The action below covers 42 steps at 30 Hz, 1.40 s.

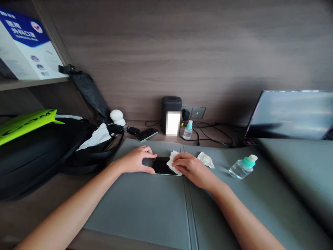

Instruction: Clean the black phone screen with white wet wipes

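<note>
A dark phone-like device [161, 166] lies flat on the grey mat [145, 205], its glossy side up. My left hand [137, 160] grips its left end between thumb and fingers, with a ring on one finger. Pressed onto the right part of the device is a white tissue [173, 162], held under the fingers of my right hand [191, 167]. A crumpled tissue [206, 160] rests on the mat just right of that hand. Farther right, a clear bottle with a teal and white top [242, 167] leans or lies tilted.
Behind the mat are another phone [146, 134], a black speaker [171, 104], a small spray bottle [187, 130] and cables [221, 139]. A black bag [47, 152] fills the left side. A screen [288, 114] stands at the right.
</note>
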### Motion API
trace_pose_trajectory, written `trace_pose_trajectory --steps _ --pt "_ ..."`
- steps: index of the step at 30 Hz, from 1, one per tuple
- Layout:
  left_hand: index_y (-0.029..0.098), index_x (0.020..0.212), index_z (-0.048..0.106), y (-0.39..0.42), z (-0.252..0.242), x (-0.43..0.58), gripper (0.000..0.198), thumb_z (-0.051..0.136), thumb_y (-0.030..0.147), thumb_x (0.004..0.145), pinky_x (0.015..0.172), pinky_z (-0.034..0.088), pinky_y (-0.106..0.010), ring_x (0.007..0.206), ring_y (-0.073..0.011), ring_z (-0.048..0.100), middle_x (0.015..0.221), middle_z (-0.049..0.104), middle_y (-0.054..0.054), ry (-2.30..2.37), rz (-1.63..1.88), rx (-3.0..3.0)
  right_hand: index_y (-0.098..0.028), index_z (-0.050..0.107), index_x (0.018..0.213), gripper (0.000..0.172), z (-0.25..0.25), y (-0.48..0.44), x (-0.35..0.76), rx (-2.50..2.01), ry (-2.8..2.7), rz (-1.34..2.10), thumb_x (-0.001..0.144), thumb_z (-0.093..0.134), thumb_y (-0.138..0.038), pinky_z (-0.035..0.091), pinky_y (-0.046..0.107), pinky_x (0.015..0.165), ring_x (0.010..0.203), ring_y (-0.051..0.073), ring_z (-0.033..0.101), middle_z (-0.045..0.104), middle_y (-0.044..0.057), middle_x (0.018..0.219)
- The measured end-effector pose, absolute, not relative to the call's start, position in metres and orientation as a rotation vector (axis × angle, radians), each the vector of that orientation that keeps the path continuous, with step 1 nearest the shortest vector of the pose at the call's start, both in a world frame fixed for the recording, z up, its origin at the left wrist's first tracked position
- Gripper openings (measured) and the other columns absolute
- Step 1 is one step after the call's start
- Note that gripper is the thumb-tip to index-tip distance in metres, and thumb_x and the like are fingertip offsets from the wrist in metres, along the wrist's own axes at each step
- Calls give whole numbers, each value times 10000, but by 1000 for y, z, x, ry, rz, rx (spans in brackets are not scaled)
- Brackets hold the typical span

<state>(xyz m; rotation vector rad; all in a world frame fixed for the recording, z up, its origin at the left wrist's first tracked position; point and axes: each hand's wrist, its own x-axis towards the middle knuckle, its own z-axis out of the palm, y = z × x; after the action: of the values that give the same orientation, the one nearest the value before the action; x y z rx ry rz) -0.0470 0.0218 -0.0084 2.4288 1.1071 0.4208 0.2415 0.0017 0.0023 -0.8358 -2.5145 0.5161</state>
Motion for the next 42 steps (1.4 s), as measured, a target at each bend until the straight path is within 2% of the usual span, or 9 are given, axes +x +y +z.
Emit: trace_pose_trajectory --steps 15,29,42 --pt "283 1295 619 21 -8 -47 629 778 523 735 981 428 -369 1076 -245 552 1106 590 -45 1113 423 2422 -214 695 1016 213 3 -1 239 -790 -2567 492 994 484 -199 466 337 894 1011 192 581 663 57 1085" --pt "285 1294 619 23 -11 -48 622 768 532 743 972 431 -371 1062 -246 560 1078 594 -45 1102 430 2441 -216 709 998 224 2 -3 233 -869 -2521 384 985 486 -192 476 354 888 1000 205 582 661 78 1052" --pt "284 1288 622 22 -10 -47 625 782 520 732 955 439 -359 1055 -245 564 1071 603 -42 1090 441 2442 -229 681 1055 216 0 -7 226 -845 -2555 367 985 483 -179 471 337 878 994 199 572 640 70 1072"
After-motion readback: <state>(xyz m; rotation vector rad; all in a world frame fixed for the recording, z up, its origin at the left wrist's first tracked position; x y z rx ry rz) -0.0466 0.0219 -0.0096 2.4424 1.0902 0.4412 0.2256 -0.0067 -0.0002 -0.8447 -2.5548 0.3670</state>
